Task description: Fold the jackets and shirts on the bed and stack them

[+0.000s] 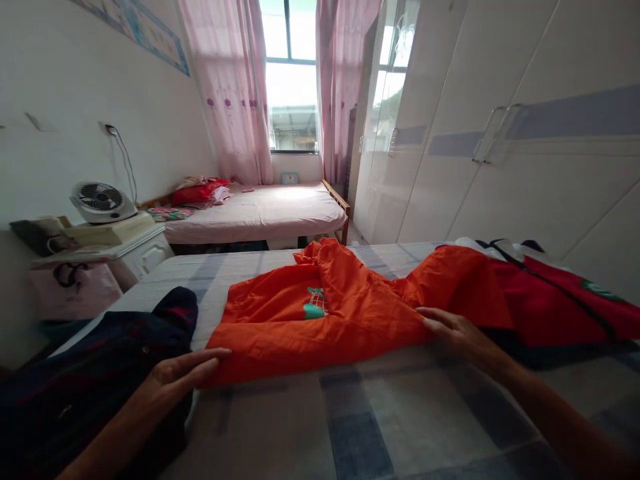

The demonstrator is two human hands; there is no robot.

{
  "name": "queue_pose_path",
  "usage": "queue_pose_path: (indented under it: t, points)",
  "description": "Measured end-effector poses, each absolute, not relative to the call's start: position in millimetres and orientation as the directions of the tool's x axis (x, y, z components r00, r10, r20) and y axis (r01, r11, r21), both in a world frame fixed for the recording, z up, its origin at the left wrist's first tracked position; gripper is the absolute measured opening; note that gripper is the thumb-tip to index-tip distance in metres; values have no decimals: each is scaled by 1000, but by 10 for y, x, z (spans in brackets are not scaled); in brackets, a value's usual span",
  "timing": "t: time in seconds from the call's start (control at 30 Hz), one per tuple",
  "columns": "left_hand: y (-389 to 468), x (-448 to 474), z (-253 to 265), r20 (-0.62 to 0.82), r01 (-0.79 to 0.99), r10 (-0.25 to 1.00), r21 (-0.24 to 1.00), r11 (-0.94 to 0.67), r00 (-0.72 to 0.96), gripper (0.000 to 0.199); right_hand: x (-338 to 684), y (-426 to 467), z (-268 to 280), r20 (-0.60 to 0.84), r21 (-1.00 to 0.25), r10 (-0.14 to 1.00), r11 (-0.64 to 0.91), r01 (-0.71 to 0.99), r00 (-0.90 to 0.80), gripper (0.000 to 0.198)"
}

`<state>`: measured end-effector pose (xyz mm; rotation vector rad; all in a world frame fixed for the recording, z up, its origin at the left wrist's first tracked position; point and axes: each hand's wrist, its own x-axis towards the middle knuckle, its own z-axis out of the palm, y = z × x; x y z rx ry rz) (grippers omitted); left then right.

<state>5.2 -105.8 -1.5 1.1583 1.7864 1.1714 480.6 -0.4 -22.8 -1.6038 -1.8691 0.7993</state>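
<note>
Orange garment point(360, 310), between left hand point(175, 373) and right hand point(453, 327), both slightly spread, touching its ends, cannot tell if pinching; long axis roughly parallel to checked bed's point(280, 433) far edge.

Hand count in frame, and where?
2. Left hand: fingertips at the near left corner of the orange garment. Right hand: fingertips on the same garment, farther right. No other hand shows.
</note>
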Motion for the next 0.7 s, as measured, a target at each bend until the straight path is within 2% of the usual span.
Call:
queue_pose_path:
  t: [0.07, 0.17, 0.27, 0.37, 0.5, 0.63, 0.7]
  points:
    - [-965, 128, 35, -122, 282, 949, 937, 207, -291, 51, 4687, 61, -169, 34, -738, 993, 104, 667, -117, 49]
    - [-919, 192, 61, -85, 248, 953, 955, 160, -289, 62, 4571, 42, -52, 96, -757, 987, 156, 634, -128, 43]
    - [-1074, 178, 26, -58, 244, 953, 961, 134, -297, 56, 4604, -122, 24, 139, -809, 986, 164, 564, -88, 38]
    - [-1312, 143, -61, -126, 265, 944, 941, 211, -304, 52, 4700, -289, -18, 45, -819, 993, 101, 564, -113, 38]
    - [-1502, 149, -182, -186, 314, 908, 896, 313, -374, 62, 4717, -387, -129, -8, -759, 990, 85, 646, -140, 40]
    - [-1597, 142, -255, -157, 401, 927, 868, 294, -339, 45, 4706, -425, -158, 50, -728, 991, 122, 674, -126, 39]
    - [-1665, 114, -281, -187, 443, 941, 845, 301, -282, 39, 4738, -440, -194, 27, -657, 991, 116, 745, -131, 35]
